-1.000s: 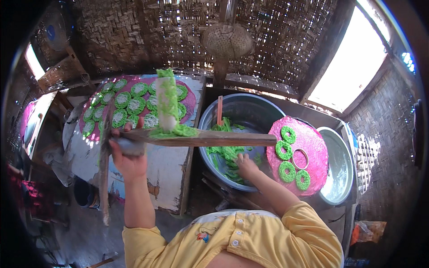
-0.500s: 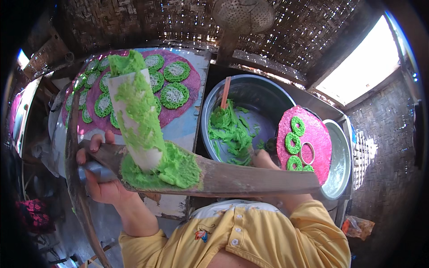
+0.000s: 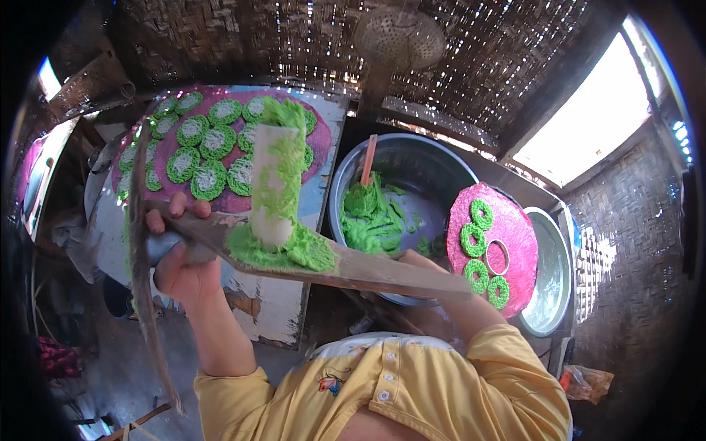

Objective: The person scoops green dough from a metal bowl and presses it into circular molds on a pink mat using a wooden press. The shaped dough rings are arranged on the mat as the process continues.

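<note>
Green dough [image 3: 312, 253] clings to the board [image 3: 390, 277], which the left hand [image 3: 193, 278] grips at one end, fingers over its edge and thumb against a grey piece [image 3: 168, 245] below. Mostly hidden behind the board, the right hand [image 3: 417, 259] is at the near side of the basin [image 3: 441, 163]; whether its fingers are spread or closed, I cannot tell. From the board rises a pale tube [image 3: 272, 206], smeared with dough and capped by a lump [image 3: 285, 112]. More dough lies in the basin, an orange handle [image 3: 368, 158] standing in it.

To the right, a pink sheet [image 3: 518, 235] bears green rings [image 3: 473, 240] and a pale hoop [image 3: 506, 257]. To the left, green discs [image 3: 217, 142] with pale centres sit on pink over a worn table [image 3: 276, 312].

Gripped at one end, the board could tip if the left wrist rolled, dropping the lump. A sideways swing might also smear the rings, since its far end appears close to the sheet.
</note>
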A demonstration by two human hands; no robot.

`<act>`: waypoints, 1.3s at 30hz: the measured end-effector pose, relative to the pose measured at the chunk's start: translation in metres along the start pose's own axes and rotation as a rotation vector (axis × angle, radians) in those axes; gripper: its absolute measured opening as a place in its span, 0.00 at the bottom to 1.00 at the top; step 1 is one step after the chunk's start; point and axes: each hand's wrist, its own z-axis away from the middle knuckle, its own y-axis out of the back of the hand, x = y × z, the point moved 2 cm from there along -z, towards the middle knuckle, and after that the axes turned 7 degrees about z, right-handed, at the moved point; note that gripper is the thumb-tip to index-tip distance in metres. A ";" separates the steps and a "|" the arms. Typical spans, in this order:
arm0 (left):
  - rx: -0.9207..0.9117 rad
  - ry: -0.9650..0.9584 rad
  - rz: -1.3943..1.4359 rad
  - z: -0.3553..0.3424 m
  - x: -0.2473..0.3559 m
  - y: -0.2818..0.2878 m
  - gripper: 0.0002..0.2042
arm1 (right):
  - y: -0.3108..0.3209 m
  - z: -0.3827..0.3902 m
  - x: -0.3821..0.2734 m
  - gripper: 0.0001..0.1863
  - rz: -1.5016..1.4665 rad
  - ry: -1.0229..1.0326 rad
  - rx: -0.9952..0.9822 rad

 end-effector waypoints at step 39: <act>-0.773 0.308 -1.453 0.275 -0.189 -0.349 0.28 | 0.120 0.500 0.113 0.10 1.418 1.507 1.681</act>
